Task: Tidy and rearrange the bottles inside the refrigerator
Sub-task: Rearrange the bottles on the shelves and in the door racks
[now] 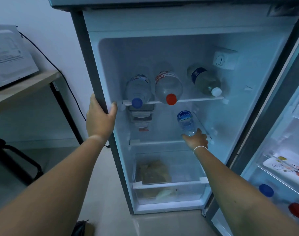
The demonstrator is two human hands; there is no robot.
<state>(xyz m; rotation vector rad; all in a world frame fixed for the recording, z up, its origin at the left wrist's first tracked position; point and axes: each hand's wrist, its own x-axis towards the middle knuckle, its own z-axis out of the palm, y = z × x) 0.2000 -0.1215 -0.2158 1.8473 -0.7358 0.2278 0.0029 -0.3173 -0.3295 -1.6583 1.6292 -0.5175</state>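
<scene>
**Right hand on lower-shelf bottle, left bracing the fridge**

The refrigerator stands open in front of you, its door swung right. Upper shelf: three bottles lie on their sides, caps toward you, namely the blue-cap bottle, red-cap bottle and white-cap bottle. Stacked containers sit beneath the shelf at left. Your left hand wraps the cabinet's left edge, fingers closed on it. Your right hand closes around the neck end of the blue-label bottle, base pointing away from you, over the lower shelf.
</scene>
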